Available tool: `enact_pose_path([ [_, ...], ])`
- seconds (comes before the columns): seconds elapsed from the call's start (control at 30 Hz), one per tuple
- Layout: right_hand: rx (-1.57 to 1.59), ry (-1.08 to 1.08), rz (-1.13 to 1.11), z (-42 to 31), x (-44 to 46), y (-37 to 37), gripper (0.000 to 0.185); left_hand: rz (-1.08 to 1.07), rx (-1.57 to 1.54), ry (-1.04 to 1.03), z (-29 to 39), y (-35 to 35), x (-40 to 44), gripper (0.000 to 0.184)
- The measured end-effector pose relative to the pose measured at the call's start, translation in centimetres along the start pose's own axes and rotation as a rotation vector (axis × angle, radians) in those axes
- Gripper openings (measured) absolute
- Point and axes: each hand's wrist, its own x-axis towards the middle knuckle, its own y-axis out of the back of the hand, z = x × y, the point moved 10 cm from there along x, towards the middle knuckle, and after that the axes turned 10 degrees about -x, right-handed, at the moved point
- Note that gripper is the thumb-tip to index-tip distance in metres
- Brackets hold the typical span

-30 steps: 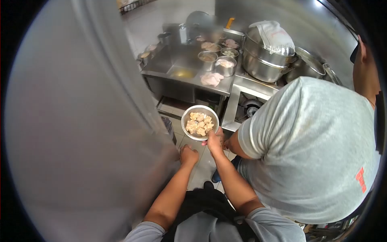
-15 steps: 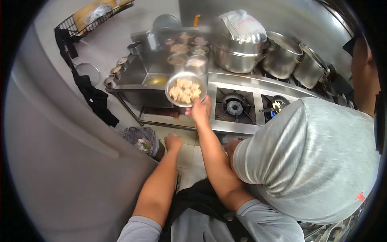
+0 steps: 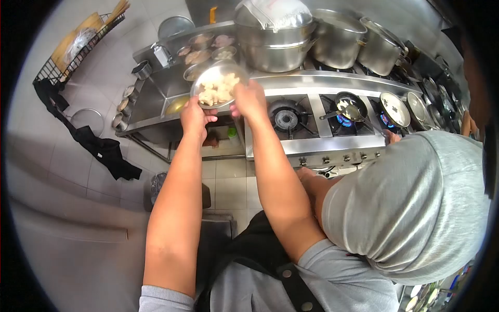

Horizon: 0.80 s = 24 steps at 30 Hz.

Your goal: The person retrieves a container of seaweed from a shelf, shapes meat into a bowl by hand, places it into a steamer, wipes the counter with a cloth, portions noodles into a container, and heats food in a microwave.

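Observation:
A round metal bowl (image 3: 196, 89) of pale, lumpy food chunks (image 3: 219, 88), whose kind I cannot make out, is held out in front of me, tilted towards the camera. My left hand (image 3: 195, 118) grips its lower left rim, with fingers partly hidden beneath. At the right rim, my right hand (image 3: 250, 100) is closed on the bowl too. Just behind it, several small bowls of ingredients (image 3: 198, 57) stand on the metal counter. The bowl covers part of that group.
A co-worker in a grey shirt (image 3: 400, 203) stands close on my right, by the stove (image 3: 306, 148). Flames burn under a dark pan (image 3: 340, 99) and a light pan (image 3: 394, 108). Large steel pots (image 3: 275, 49) line the back. A bin (image 3: 158, 187) stands low at left.
My left hand has come up from below and taken hold of the bowl, which my right hand alone held before. The view has shifted right, showing more burners and pans.

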Motion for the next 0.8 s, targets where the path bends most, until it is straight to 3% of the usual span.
enact_pose_path([
  [0.1, -0.022, 0.073, -0.049, -1.2, 2.8, -0.6, 0.034, 0.065, -0.020, -0.102, 1.9, -0.6, 0.4, 0.029],
  [0.17, -0.244, 0.092, -0.039, -1.5, 5.2, -1.0, 0.028, 0.163, 0.070, -0.151, 3.2, 0.0, 1.3, 0.028],
  [0.2, -0.185, 0.067, -0.021, -1.4, 6.5, -1.1, 0.022, 0.157, 0.077, -0.172, 3.5, -0.4, 2.0, 0.029],
  [0.27, -0.402, 0.224, -0.043, -0.9, 11.2, -1.9, 0.020, 0.096, 0.145, -0.217, 4.2, -0.8, 4.2, 0.034],
  [0.3, -0.249, 0.120, -0.011, 0.0, 12.5, -1.2, 0.020, 0.184, 0.159, -0.108, 4.8, -1.2, 3.6, 0.038],
  [0.33, -0.152, 0.066, -0.025, -0.3, 13.3, -0.3, 0.045, 0.210, 0.189, -0.109, 5.5, -1.0, 4.6, 0.038],
  [0.37, -0.157, 0.021, 0.035, -1.1, 12.6, 1.2, 0.043, 0.228, 0.219, -0.106, 6.1, -1.1, 5.9, 0.039],
  [0.43, -0.085, 0.127, 0.089, 1.8, 18.2, 3.3, 0.043, 0.286, 0.237, -0.135, 7.5, -0.9, 8.8, 0.034],
  [0.5, -0.257, 0.114, 0.131, 0.3, 18.2, 6.2, 0.031, 0.301, 0.284, -0.289, 9.6, -0.4, 11.6, 0.025],
  [0.53, -0.231, 0.163, 0.240, 3.6, 21.8, 8.1, 0.028, 0.328, 0.243, -0.357, 10.6, 0.4, 12.7, 0.022],
  [0.63, -0.277, 0.145, 0.211, 1.7, 21.9, 10.7, 0.027, 0.327, 0.411, -0.539, 11.2, 1.9, 16.4, 0.017],
  [0.67, -0.229, 0.115, 0.198, 1.6, 22.0, 11.5, 0.025, 0.340, 0.477, -0.447, 10.6, 1.2, 18.1, 0.017],
  [0.7, -0.279, 0.224, 0.252, 2.0, 23.1, 12.8, 0.023, 0.311, 0.492, -0.451, 10.6, -0.7, 20.4, 0.017],
  [0.8, -0.261, 0.152, 0.314, 4.5, 24.8, 16.3, 0.022, -0.165, 0.801, -0.753, 10.7, -14.4, 25.8, 0.018],
])
